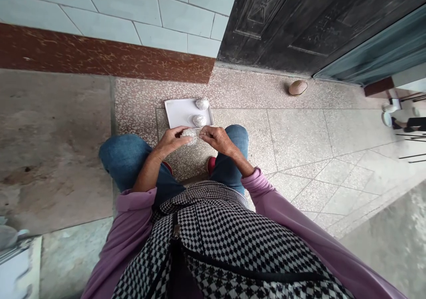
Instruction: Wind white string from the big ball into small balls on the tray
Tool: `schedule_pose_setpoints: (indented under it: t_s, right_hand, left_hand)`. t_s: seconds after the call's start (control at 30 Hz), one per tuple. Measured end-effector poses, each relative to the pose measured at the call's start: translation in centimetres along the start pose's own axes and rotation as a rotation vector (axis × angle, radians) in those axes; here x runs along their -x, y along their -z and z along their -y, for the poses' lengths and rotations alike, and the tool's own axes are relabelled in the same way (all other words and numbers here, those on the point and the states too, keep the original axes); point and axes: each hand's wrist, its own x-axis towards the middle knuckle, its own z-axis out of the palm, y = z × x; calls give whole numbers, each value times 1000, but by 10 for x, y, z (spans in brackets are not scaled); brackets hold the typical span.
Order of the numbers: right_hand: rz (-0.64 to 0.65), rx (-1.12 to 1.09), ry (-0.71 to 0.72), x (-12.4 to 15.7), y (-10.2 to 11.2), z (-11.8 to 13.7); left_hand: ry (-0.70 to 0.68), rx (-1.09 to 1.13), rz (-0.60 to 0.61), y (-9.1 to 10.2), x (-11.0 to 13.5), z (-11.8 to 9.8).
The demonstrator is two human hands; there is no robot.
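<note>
The left hand (171, 141) and right hand (218, 139) grasp a foil-wrapped ball (189, 135) between their fingers, above the knees. Beyond them, a white tray (173, 112) on the terrazzo floor (140, 108) holds two more foil balls (200, 120). A dark door (299, 24) stands farthest.

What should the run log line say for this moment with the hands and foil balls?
left hand: holds foil-wrapped ball | right hand: fingertips at same ball | white tray: holds foil ball, foil ball
</note>
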Motion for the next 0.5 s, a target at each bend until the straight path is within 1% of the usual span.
schedule_pose_setpoints:
  t_s: [0.07, 0.1, 0.17, 0.2, 0.27, 0.33, 0.4, 0.47, 0.5]
  right_hand:
    - [-31, 8, -21, -2, -2, 2]
    - [-44, -23, -31, -4, -5, 2]
    - [-40, -170, -67, -7, -13, 0]
    - [-14, -275, -100, -7, -17, -2]
    - [72, -494, -193, -5, -23, -6]
    - [165, -663, -300, 3, -23, -9]
    - [209, -774, -356, 16, -12, -11]
    - [186, -843, -344, 31, 13, -11]
    - [146, -866, -316, 37, 31, -10]
  left_hand:
    - [-18, 24, 2, 0, 0, 2]
    - [-31, 34, 2, 0, -1, 3]
    - [-63, 32, 7, -1, -1, 5]
    - [-85, 7, 2, -2, -2, 7]
    - [-157, -129, -47, -2, -2, 11]
    - [-258, -367, -148, 0, -2, 15]
    - [-329, -594, -248, 4, 0, 20]
    - [-322, -714, -291, 7, 1, 24]
    - [-299, -733, -289, 8, 2, 26]
